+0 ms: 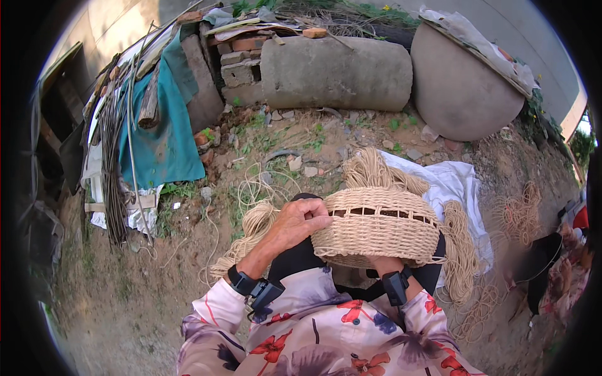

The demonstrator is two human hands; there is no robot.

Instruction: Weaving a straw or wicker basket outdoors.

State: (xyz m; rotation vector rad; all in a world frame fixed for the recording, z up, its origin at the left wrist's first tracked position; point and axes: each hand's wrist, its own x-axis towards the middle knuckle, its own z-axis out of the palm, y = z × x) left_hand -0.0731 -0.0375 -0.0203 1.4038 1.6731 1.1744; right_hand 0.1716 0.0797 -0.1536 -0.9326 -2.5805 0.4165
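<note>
A round basket of woven tan cord rests on my lap, tilted on its side, with a row of open gaps running around its upper part. My left hand is at the basket's left edge by the gaps, thumb and fingers pinched together there. Whether a strand is between those fingers is too small to tell. My right hand reaches inside the basket from below; its fingers are hidden by the woven wall. Hanks of tan cord lie beside my left knee, and another cord bundle hangs by my right knee.
A white plastic sheet lies on the ground under more cord. Loose cord coils are farther right, near another person. A concrete cylinder, a large round slab and a teal cloth stand at the back.
</note>
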